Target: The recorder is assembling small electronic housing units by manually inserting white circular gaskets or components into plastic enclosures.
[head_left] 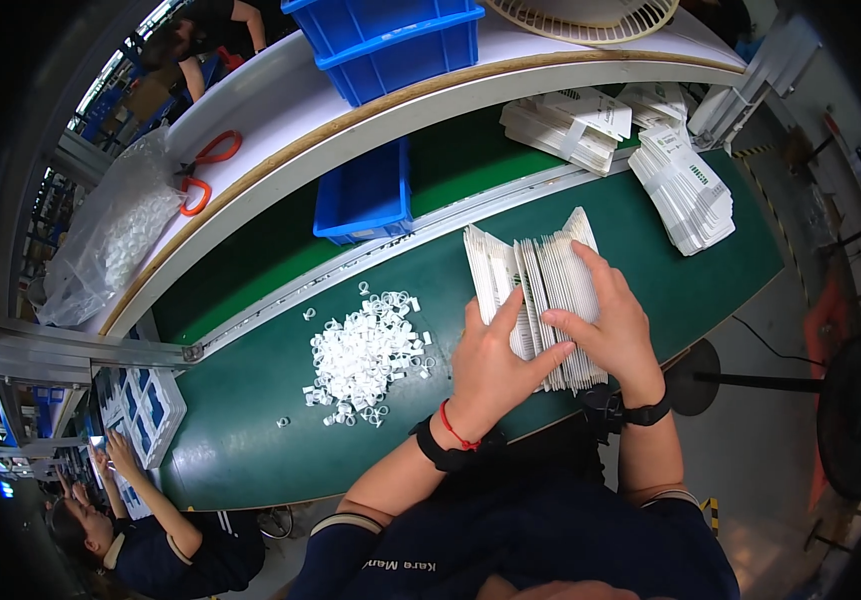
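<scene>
A thick row of flat white folded cartons (557,262) stands on edge on the green worktable, close in front of me. My left hand (493,365) grips its left and near side, the index finger along the cartons and the thumb stretched toward the right. On the right side my right hand (610,325) has its fingers over the outer cartons and its thumb across the front of the row. A narrow gap splits the row between the hands. Left of it lies a loose heap of small white plastic ring-like parts (362,350). Some fingertips are hidden by the cartons.
Banded bundles of white cartons (685,190) lie at the far right. A blue bin (363,195) sits below the shelf (540,70), which bears more blue bins (400,55), orange-handled scissors (195,195) and a plastic bag of white parts (115,235). A co-worker (165,540) sits at left.
</scene>
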Tool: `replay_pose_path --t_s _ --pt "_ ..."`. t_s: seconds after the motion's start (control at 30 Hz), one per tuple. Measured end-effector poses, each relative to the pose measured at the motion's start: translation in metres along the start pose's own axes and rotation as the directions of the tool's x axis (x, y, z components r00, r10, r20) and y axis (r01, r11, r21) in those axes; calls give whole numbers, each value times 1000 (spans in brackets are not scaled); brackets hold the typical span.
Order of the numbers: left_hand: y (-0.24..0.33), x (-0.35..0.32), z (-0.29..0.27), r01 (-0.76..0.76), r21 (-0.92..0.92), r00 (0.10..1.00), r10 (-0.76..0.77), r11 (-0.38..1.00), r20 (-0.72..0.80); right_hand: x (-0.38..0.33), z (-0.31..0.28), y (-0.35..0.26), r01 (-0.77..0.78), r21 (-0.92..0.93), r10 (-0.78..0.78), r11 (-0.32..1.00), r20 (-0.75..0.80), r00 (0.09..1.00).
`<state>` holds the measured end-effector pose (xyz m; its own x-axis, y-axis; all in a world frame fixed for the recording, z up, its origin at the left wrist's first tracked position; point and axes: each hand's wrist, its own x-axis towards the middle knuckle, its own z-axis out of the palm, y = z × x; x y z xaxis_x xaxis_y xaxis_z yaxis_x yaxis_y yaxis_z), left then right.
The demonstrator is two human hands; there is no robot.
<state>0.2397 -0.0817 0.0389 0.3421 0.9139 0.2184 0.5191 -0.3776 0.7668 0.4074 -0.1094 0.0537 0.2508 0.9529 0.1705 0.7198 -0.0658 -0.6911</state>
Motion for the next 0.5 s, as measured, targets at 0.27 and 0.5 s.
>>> replay_pose_path --t_s 0.27,0.5 --pt "-6 -1 0 -14 -58 1000 13 998 -5 1 -2 5 1 4 -1 1000 19 1000" --pt "-13 -2 2 -41 -74 999 41 996 2 1 -3 7 -2 22 2 1000 9 1000"
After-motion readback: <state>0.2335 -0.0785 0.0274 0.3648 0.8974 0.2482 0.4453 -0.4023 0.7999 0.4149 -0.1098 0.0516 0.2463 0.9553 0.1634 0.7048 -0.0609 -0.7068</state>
